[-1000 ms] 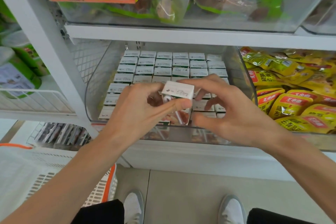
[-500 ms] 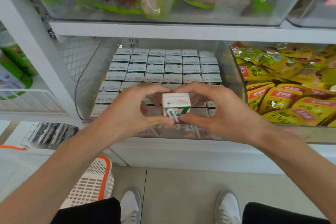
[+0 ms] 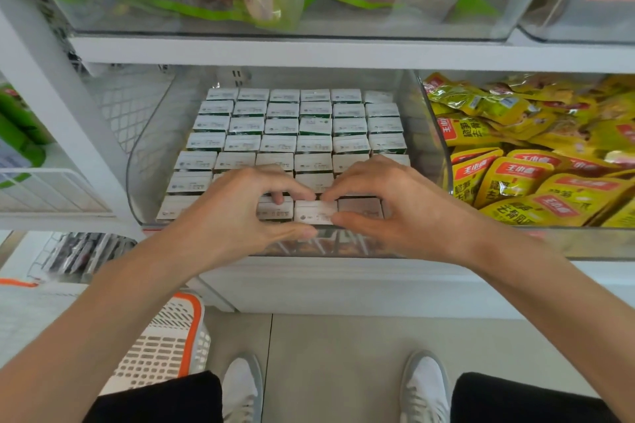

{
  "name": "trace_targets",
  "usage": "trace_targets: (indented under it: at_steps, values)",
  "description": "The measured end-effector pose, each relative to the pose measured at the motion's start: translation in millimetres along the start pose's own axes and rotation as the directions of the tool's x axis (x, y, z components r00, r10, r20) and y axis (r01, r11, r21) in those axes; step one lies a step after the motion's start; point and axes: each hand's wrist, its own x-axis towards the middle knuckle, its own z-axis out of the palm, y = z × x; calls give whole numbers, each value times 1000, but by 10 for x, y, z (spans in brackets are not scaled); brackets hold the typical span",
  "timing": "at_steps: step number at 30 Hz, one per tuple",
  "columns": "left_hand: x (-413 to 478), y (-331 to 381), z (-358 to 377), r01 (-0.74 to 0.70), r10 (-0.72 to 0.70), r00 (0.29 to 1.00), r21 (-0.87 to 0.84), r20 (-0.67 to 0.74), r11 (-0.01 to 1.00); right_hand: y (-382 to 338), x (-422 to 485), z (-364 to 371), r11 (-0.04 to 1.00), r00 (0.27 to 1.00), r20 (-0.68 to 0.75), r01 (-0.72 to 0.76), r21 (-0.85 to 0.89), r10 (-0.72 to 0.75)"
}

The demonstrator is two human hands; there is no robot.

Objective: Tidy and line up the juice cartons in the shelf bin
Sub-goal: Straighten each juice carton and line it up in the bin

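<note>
A clear plastic shelf bin (image 3: 144, 161) holds several rows of small juice cartons (image 3: 281, 127) with white tops, packed upright. One juice carton (image 3: 315, 213) sits in the front row, level with its neighbours. My left hand (image 3: 240, 216) and my right hand (image 3: 388, 209) pinch it from either side, forefingers at its back edge and thumbs at its front. The hands hide parts of the two front rows.
A second clear bin (image 3: 446, 161) to the right is full of yellow snack packets (image 3: 536, 175). A white shelf board (image 3: 343, 51) with bagged goods hangs close above. A white and orange basket (image 3: 165, 343) stands on the floor at lower left, beside my shoes.
The carton, held up and tilted above the bin one second ago, has come down into the front row. Both hands went down with it.
</note>
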Motion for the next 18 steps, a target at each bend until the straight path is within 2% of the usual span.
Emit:
trace_targets:
  at_steps: [5,8,13,18]
  values:
    - [18,-43,10,-53,53,999,15,11,998,52,-74,-73,998,998,-40,-54,37,56]
    - [19,-29,39,-76,76,997,-18,-22,997,76,-101,-81,998,996,-82,-42,-48,38]
    - [82,53,122,-59,57,997,-48,-45,997,75,-65,-175,958,998,19,-58,-281,66]
    - [122,81,141,-31,30,999,-4,-36,1000,71,-1,-222,947,992,90,-58,-316,91]
